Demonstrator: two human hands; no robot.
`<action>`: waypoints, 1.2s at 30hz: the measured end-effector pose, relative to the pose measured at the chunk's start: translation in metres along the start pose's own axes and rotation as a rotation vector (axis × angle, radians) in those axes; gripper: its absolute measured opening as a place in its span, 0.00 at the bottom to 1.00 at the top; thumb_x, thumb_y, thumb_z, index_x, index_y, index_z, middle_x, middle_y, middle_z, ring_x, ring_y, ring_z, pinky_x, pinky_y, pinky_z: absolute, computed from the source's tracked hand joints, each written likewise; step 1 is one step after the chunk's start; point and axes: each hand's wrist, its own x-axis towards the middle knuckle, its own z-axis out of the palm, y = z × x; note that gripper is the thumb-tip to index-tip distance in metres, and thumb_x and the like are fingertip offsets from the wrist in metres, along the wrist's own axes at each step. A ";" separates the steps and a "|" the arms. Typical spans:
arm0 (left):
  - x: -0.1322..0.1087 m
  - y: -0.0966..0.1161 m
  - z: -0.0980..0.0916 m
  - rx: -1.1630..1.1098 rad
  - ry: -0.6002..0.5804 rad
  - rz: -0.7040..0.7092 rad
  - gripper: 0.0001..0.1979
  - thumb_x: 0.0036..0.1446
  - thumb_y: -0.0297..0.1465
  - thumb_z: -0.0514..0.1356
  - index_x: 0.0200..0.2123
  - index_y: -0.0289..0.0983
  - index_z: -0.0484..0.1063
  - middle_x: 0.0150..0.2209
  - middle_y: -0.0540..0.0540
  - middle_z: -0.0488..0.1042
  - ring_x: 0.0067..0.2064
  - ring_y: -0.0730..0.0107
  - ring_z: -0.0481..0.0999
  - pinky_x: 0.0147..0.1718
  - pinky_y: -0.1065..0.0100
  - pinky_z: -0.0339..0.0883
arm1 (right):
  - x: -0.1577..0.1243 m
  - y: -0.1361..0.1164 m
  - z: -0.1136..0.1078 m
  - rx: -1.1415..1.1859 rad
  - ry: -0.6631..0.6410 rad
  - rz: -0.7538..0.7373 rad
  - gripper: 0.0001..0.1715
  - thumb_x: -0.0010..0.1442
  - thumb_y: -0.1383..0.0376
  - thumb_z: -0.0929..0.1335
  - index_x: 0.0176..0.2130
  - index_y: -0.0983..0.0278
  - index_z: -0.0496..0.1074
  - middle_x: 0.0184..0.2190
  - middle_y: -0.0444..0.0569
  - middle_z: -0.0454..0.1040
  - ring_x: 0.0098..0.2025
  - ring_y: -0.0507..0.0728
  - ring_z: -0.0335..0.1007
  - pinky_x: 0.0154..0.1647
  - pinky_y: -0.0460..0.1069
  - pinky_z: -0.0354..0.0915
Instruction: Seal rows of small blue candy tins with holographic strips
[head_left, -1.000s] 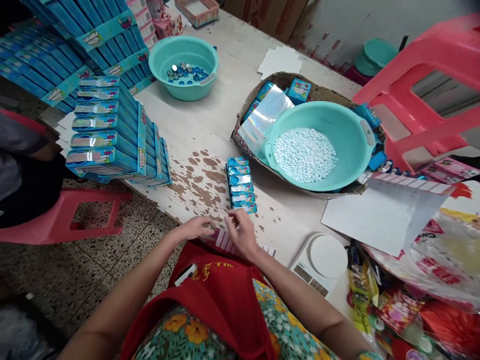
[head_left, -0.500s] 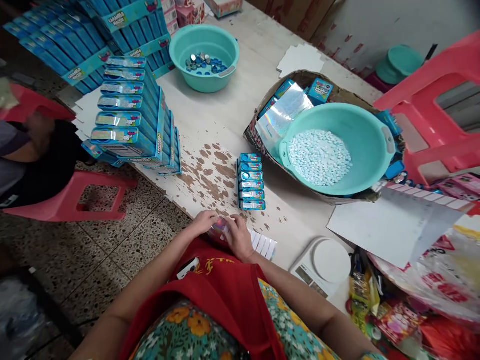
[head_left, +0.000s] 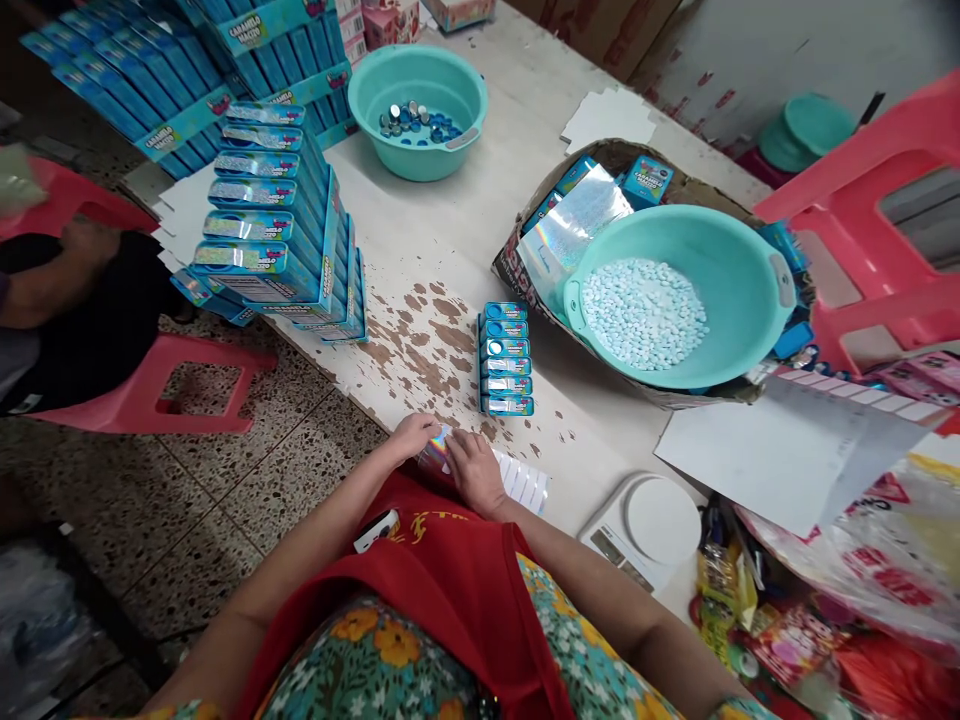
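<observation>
A shiny rainbow-tinted sticker sheet (head_left: 528, 484) lies at the table's front edge, its right part showing pale strips. My left hand (head_left: 412, 438) is closed, pinching the sheet's left end between thumb and fingers. Curled over the same sheet, my right hand (head_left: 477, 472) has its fingertips pressed on it close to the left hand; what lies beneath them is hidden. Just beyond my hands, a row of slim blue candy tins (head_left: 506, 386) stands upright. Several tins have shiny strips on their tops, and one shows a round pale spot.
A teal basin of white candies (head_left: 750, 300) rests on a cardboard box (head_left: 517, 262). Another teal basin (head_left: 409, 165) holds small round caps. Stacked blue display boxes (head_left: 255, 255) stand left. A white scale (head_left: 664, 520) sits right. A seated person's arm (head_left: 56, 275) shows at left.
The view has shifted slightly. Both hands stay together on the sticker sheet, with the right fingers a little changed in position. Another person's hand at left has moved.
</observation>
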 end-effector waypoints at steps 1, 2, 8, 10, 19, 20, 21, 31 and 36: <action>0.001 0.000 0.001 -0.004 0.003 0.001 0.12 0.49 0.36 0.52 0.20 0.35 0.63 0.20 0.53 0.60 0.26 0.74 0.60 0.24 0.73 0.54 | 0.000 0.000 -0.001 -0.010 -0.007 -0.012 0.17 0.62 0.67 0.62 0.50 0.62 0.68 0.51 0.56 0.66 0.48 0.62 0.60 0.48 0.58 0.61; 0.002 0.000 0.002 -0.006 0.006 0.002 0.12 0.49 0.35 0.52 0.20 0.35 0.64 0.20 0.53 0.60 0.26 0.74 0.60 0.24 0.73 0.54 | 0.002 0.001 -0.002 -0.019 -0.010 -0.012 0.15 0.62 0.66 0.63 0.48 0.61 0.69 0.49 0.56 0.68 0.47 0.62 0.60 0.47 0.58 0.61; -0.005 0.008 -0.001 0.013 -0.007 0.018 0.12 0.50 0.36 0.53 0.20 0.35 0.66 0.21 0.52 0.64 0.27 0.73 0.63 0.25 0.73 0.55 | 0.020 -0.002 -0.018 0.063 -0.012 0.133 0.07 0.60 0.64 0.65 0.30 0.61 0.71 0.28 0.49 0.71 0.35 0.59 0.61 0.36 0.52 0.59; -0.007 0.011 -0.002 0.057 -0.019 0.024 0.12 0.51 0.36 0.53 0.21 0.35 0.67 0.21 0.52 0.65 0.26 0.73 0.63 0.25 0.73 0.55 | 0.020 -0.007 -0.025 0.138 -0.023 0.151 0.07 0.60 0.65 0.66 0.29 0.60 0.70 0.27 0.48 0.71 0.35 0.59 0.61 0.36 0.51 0.58; -0.012 0.037 -0.013 -0.087 0.154 0.045 0.16 0.58 0.38 0.50 0.41 0.35 0.70 0.39 0.45 0.74 0.41 0.67 0.71 0.41 0.69 0.63 | 0.025 -0.022 -0.070 0.293 0.166 0.217 0.07 0.61 0.63 0.64 0.32 0.61 0.70 0.31 0.48 0.72 0.38 0.58 0.62 0.41 0.53 0.58; -0.015 0.047 -0.017 -0.195 0.135 0.102 0.18 0.58 0.39 0.50 0.47 0.36 0.68 0.45 0.43 0.73 0.45 0.66 0.70 0.43 0.68 0.63 | 0.030 -0.020 -0.078 0.365 0.206 0.258 0.07 0.60 0.63 0.65 0.31 0.61 0.70 0.30 0.47 0.72 0.37 0.57 0.63 0.41 0.52 0.59; -0.018 0.056 -0.020 -0.279 0.078 0.154 0.20 0.58 0.40 0.51 0.50 0.36 0.66 0.48 0.42 0.71 0.47 0.65 0.70 0.44 0.68 0.63 | 0.035 -0.018 -0.086 0.431 0.244 0.292 0.08 0.60 0.62 0.65 0.30 0.61 0.70 0.30 0.47 0.72 0.37 0.57 0.64 0.40 0.51 0.60; 0.053 0.125 -0.041 -0.221 -0.111 0.162 0.12 0.56 0.39 0.53 0.35 0.36 0.66 0.18 0.56 0.61 0.19 0.78 0.61 0.20 0.75 0.56 | 0.102 0.039 -0.098 0.374 0.629 0.535 0.07 0.55 0.61 0.67 0.30 0.62 0.70 0.35 0.48 0.66 0.43 0.57 0.61 0.46 0.51 0.58; 0.094 0.135 -0.052 -0.159 -0.033 0.172 0.08 0.53 0.33 0.54 0.37 0.38 0.60 0.18 0.57 0.61 0.19 0.78 0.61 0.19 0.76 0.54 | 0.135 0.062 -0.092 0.278 0.662 0.660 0.05 0.54 0.64 0.67 0.28 0.63 0.69 0.38 0.51 0.63 0.44 0.59 0.59 0.47 0.53 0.56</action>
